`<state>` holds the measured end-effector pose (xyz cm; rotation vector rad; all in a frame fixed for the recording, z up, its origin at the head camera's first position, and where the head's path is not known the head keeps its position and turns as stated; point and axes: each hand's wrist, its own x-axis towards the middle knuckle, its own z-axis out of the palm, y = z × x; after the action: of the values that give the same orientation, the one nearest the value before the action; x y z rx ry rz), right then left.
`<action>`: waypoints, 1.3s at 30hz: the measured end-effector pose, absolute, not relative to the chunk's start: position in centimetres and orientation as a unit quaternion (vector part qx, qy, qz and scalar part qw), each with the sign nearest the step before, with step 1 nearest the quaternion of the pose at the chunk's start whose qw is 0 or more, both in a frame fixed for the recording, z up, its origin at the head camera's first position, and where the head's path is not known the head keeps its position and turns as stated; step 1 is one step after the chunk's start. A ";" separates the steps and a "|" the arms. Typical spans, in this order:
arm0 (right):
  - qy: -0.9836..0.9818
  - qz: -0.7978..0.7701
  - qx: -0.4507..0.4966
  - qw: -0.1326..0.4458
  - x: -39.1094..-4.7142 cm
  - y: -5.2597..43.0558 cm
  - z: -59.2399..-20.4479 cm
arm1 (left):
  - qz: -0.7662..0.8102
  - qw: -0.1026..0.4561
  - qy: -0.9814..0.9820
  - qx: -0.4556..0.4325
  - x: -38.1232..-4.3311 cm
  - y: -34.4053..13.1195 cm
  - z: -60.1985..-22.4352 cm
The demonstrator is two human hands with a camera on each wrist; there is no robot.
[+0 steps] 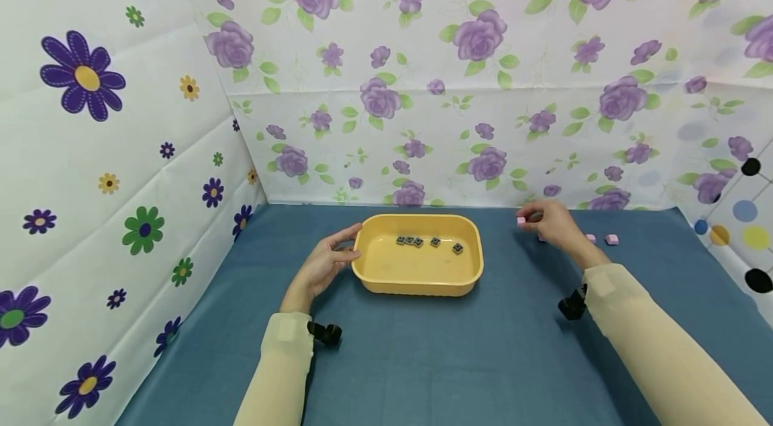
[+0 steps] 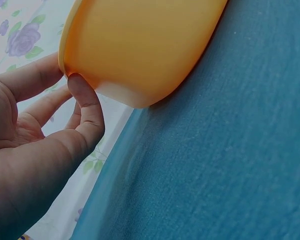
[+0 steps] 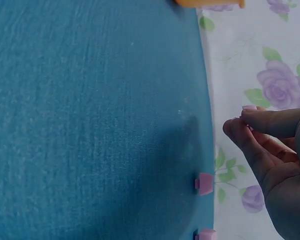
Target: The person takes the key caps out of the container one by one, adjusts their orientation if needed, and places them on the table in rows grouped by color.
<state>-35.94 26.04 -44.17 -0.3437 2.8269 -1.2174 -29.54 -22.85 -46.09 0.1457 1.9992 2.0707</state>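
Observation:
My left hand point(image 1: 320, 266) is at the left end of a yellow plastic basin point(image 1: 417, 288). In the left wrist view its bent thumb and index finger grip the basin's rim point(image 2: 63, 37). Several small dark square pieces point(image 1: 435, 241) with lighter edges lie spread over the basin floor. Right of the basin, my right hand point(image 1: 558, 228) pinches a small pink block point(image 1: 521, 221) between thumb and fingertips, raised over the cloth. The right wrist view shows only a sliver of that pink block point(image 3: 249, 107); the fingers cover the rest.
Other pink blocks point(image 1: 612, 239) sit on the blue cloth point(image 1: 423, 359) under and right of my right hand. In the right wrist view, one pink block point(image 3: 205, 183) has a narrower part on one side. Flowered sheets point(image 1: 362, 77) hang behind and at both sides.

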 end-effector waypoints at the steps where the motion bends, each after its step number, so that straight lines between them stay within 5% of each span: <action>1: 0.913 -0.391 -0.114 0.021 -36.0 26.1 -44.3 | 0.713 0.130 0.687 0.050 -29.5 -22.8 -46.1; 39: 0.932 -0.332 -0.142 0.040 -36.6 25.6 -46.3 | 0.718 0.133 0.682 0.043 -29.7 -22.9 -46.1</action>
<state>-36.60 25.59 -46.26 -0.4340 2.8545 -1.0158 -29.67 -22.90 -46.15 0.1252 1.9798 2.0818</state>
